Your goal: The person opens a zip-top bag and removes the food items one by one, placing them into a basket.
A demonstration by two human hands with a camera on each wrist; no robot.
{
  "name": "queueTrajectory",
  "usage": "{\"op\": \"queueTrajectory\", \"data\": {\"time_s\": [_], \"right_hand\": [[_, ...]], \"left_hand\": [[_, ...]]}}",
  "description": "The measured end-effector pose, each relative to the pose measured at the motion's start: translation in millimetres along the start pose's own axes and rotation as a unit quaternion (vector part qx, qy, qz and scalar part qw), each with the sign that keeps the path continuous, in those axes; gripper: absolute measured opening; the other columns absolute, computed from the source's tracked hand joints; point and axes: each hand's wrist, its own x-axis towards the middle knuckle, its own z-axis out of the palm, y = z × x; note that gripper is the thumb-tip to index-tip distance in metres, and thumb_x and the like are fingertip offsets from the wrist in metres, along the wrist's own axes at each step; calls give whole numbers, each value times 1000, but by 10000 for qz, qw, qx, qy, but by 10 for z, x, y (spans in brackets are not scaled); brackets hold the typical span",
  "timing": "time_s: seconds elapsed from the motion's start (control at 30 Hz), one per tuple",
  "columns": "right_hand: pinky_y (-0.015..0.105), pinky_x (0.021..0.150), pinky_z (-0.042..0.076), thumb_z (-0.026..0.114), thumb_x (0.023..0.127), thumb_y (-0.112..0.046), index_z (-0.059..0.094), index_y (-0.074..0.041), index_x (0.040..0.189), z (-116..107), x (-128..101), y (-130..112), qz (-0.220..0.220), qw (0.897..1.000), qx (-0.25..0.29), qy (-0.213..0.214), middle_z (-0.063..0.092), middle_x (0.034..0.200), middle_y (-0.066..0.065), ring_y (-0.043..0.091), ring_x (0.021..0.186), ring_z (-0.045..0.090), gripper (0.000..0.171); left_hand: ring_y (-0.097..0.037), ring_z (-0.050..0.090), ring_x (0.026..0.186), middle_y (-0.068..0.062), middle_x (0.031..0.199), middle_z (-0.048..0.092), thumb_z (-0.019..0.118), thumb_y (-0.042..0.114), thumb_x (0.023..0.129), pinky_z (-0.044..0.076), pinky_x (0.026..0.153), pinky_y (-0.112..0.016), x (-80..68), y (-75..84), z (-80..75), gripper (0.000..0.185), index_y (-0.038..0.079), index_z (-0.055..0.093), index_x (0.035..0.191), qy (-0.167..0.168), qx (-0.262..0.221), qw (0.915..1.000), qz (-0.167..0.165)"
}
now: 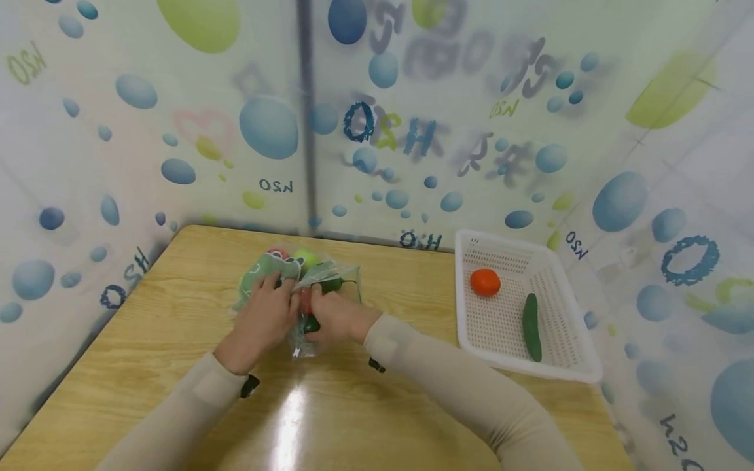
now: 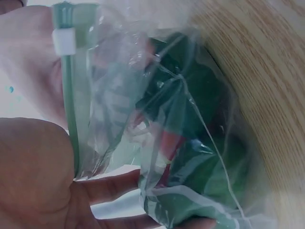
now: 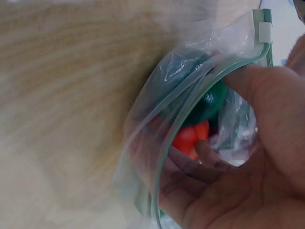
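Observation:
A clear zip bag with a green print and a green zip edge lies on the table, filled with dark green, red and light green produce. My left hand grips its left side; in the left wrist view the fingers run along the film, beside a white slider. My right hand reaches into the mouth from the right. In the right wrist view its fingers lie inside the zip edge, by an orange-red vegetable and a glossy dark green one. Film and produce hide its fingertips.
A white perforated basket stands at the right of the wooden table, holding a tomato and a cucumber. Printed walls rise behind the table and at both sides.

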Motion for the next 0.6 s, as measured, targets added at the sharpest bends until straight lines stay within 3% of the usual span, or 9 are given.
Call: {"op": "queueTrajectory", "data": {"time_s": [0.17, 0.33, 0.6], "right_hand": [[28, 101, 68, 91, 104, -39, 39, 13, 167, 107, 7, -26, 15, 9997, -106, 218, 85, 126, 18, 23, 118, 85, 98], [31, 98, 70, 93, 102, -38, 44, 15, 165, 147, -24, -41, 106, 9990, 56, 433, 84, 128, 22, 26, 118, 85, 95], [28, 102, 68, 93, 103, -36, 59, 2, 157, 108, -85, -39, -45, 9989, 115, 442, 81, 138, 16, 22, 125, 83, 75]], "left_hand": [[-61, 53, 156, -39, 151, 69, 52, 21, 121, 42, 133, -75, -11, 31, 13, 42, -10, 71, 142, -98, -104, 9996, -261], [-61, 53, 156, -38, 153, 69, 52, 22, 122, 41, 133, -75, -19, 42, 13, 44, -10, 70, 144, -115, -63, 9997, -214], [-69, 49, 156, -44, 164, 57, 57, 30, 122, 43, 129, -80, -14, 49, -21, 51, -6, 65, 156, -349, -265, 9980, -450]]}}
